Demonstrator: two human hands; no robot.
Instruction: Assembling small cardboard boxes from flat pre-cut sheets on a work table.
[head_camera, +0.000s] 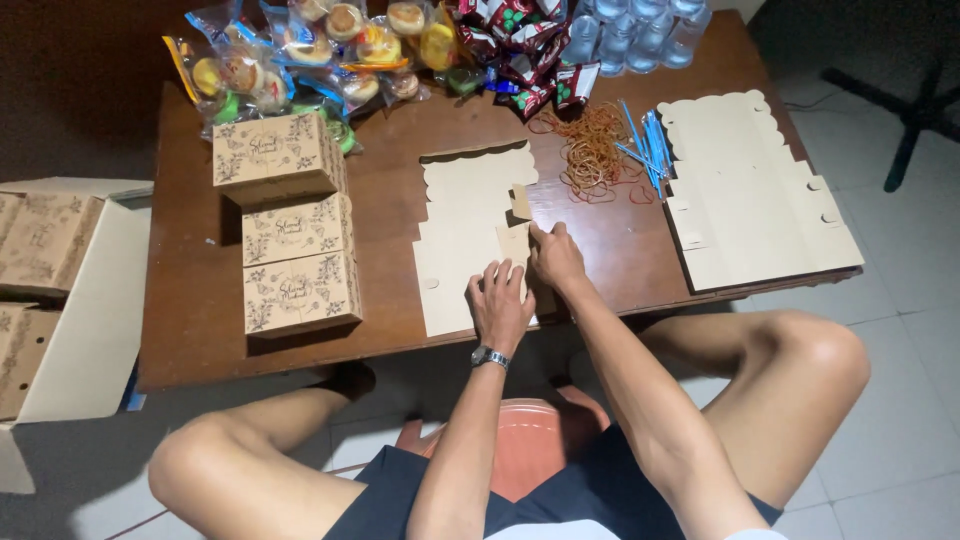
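A flat cardboard box blank (462, 235) is pressed onto the wooden surface (200, 310) by the left hand (500, 305) and right hand (556, 258), fingers spread flat; three folded boxes (290, 225) are stacked nearby.

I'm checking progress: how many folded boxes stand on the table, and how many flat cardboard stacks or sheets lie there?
Folded printed boxes: 3
Flat sheet under both hands: 1
Flat stack at the table's right end: 1
Total: 5
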